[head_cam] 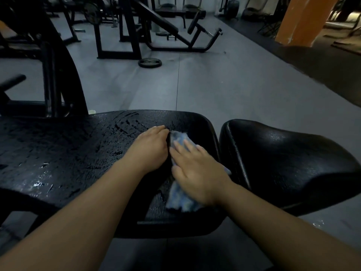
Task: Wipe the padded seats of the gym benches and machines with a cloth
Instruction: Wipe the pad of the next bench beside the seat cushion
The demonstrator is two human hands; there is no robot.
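Probably the fuzzy blue cloth (180, 200) will bunch and skid on the wet film, leaving streaks. It lies at the right end of the grainy black bench pad (68, 153) under my right hand (197, 173), which presses it flat with straight fingers. My left hand (152, 147) curls beside it; I cannot tell if it grips the edge. A smooth contoured seat (283, 163) sits just beside the pad.

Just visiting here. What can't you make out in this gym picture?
Head view:
Fingertips of the left hand: curled under the hand itself, so any grip is unclear.
Middle of the blue cloth: covered by the right hand.
Left end of the bench pad: cut off by the frame edge.
Far machines: too dark and blurred.
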